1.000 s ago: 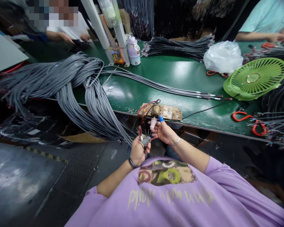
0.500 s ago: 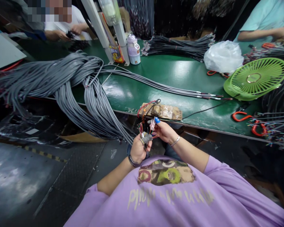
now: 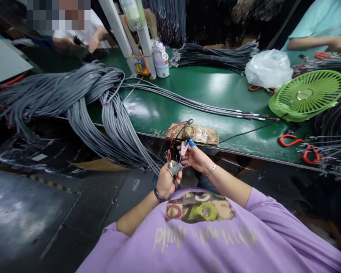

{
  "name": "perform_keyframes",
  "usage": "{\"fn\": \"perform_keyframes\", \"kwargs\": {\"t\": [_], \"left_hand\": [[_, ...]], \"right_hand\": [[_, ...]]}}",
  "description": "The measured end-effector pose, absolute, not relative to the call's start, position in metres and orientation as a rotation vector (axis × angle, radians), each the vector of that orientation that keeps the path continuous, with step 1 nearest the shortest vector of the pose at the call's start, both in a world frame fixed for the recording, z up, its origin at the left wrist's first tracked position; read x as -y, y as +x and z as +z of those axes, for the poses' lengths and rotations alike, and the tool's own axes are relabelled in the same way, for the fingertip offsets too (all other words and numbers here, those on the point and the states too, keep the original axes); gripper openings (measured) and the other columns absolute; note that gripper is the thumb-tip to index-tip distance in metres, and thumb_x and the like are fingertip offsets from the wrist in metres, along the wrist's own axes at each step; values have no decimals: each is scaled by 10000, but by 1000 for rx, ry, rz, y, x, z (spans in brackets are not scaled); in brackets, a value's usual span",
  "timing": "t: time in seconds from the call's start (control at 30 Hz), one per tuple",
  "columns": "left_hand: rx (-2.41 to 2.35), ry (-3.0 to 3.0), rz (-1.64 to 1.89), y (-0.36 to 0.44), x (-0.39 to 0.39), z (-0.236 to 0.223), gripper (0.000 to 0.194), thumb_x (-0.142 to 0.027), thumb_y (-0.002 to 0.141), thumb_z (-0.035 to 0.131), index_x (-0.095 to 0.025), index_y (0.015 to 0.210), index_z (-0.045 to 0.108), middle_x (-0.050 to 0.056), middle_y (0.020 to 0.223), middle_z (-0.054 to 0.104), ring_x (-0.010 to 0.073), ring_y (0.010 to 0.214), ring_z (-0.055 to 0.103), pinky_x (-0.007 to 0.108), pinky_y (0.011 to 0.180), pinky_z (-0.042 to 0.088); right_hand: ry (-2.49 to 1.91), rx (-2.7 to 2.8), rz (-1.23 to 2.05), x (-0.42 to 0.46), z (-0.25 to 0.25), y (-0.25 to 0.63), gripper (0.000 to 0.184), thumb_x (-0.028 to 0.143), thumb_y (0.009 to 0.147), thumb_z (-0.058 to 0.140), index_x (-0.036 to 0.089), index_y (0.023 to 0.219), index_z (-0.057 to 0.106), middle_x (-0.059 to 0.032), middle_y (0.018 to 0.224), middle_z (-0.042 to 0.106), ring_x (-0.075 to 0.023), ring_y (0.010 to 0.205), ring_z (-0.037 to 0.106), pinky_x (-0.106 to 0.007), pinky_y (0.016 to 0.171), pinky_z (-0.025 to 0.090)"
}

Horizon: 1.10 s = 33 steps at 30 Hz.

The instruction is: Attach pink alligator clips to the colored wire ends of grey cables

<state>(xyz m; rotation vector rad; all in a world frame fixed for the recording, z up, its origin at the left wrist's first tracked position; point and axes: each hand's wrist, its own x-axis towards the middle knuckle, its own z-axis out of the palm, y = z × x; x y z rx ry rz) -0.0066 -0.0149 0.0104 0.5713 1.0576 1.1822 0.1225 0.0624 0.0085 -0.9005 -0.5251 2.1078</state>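
At the centre of the frame, the left hand [image 3: 165, 182] has its fingers closed round a grey cable end [image 3: 176, 168], whose thin coloured wires [image 3: 168, 155] fan out towards the right hand [image 3: 198, 158]. That hand's fingers are curled close to the wires beside a pale piece [image 3: 183, 148]; whether they grip anything cannot be told. The end itself is probably light and its sheath firm yet bendy, while the grey cable bundle [image 3: 122, 125], sweeping in from the left, likely drags with some weight. The wires look soft and easily bent, so the sheath seems the safer hold.
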Motion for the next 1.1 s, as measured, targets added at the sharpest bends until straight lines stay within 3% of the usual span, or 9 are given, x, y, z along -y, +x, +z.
{"fn": "perform_keyframes", "kwargs": {"t": [0.2, 0.5, 0.67, 0.8, 1.1], "left_hand": [[-1109, 540, 1345, -7, 19, 11, 314, -387, 633, 746, -179, 722, 527, -57, 467, 539, 52, 329, 411, 153, 322, 264], [-1122, 503, 1366, -3, 12, 11, 331, -388, 628, 746, -183, 768, 527, -62, 501, 548, 48, 338, 427, 151, 331, 263], [-1122, 519, 1346, -1, 10, 12, 312, -385, 634, 734, -176, 749, 532, -55, 495, 555, 49, 336, 424, 155, 328, 252], [-1148, 543, 1317, 2, 8, 11, 318, -394, 633, 735, -177, 713, 516, -50, 487, 556, 51, 335, 426, 159, 327, 245], [-1137, 543, 1307, 3, 8, 8, 327, -397, 637, 737, -180, 690, 498, -50, 483, 552, 54, 339, 432, 161, 327, 252]], "right_hand": [[-878, 617, 2073, -62, 13, 122, 306, 447, 851, 598, 149, 794, 636, -13, 682, 620, -81, 537, 529, -203, 519, 483], [-964, 599, 2049, -64, 10, 122, 337, 497, 786, 663, 168, 746, 598, 24, 568, 565, -90, 512, 519, -219, 514, 465], [-875, 490, 2091, -67, 5, 124, 249, 410, 832, 640, 163, 852, 666, -14, 692, 662, -106, 605, 582, -231, 584, 498], [-850, 441, 2081, -66, 4, 123, 199, 357, 847, 629, 166, 830, 680, -28, 734, 685, -117, 625, 589, -233, 583, 490], [-874, 440, 2007, -63, 1, 118, 230, 406, 817, 661, 177, 794, 673, -28, 736, 681, -122, 638, 588, -240, 594, 485]]}}
